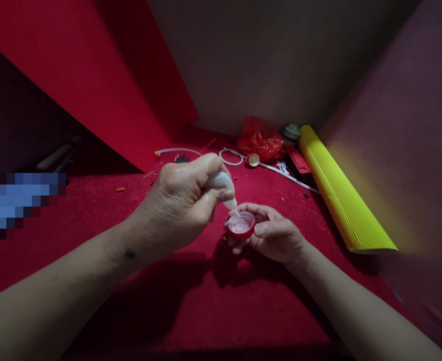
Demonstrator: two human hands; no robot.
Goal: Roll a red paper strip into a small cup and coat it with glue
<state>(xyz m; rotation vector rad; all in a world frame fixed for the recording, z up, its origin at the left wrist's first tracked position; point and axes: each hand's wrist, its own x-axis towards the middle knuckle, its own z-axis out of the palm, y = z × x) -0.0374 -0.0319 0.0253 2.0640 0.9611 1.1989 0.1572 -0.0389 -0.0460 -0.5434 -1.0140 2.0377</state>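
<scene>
Red tabletop, left hand angled down squeezing bottle, right hand pinching red cup

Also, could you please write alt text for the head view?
A left hand holds a white squeeze bottle nozzle-down at a small red cup held by the right hand. Nearby lie a yellow corrugated roll and red bag.

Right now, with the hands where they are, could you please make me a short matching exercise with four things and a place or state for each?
Things:
1. white bottle
2. small red cup
3. yellow ribbed sheet
4. red plastic bag

Places and states:
A. in the right hand
B. in the left hand, tipped downward
C. crumpled, beyond both hands
D. curved, lying to the right

Pairs: 1-B, 2-A, 3-D, 4-C
</scene>
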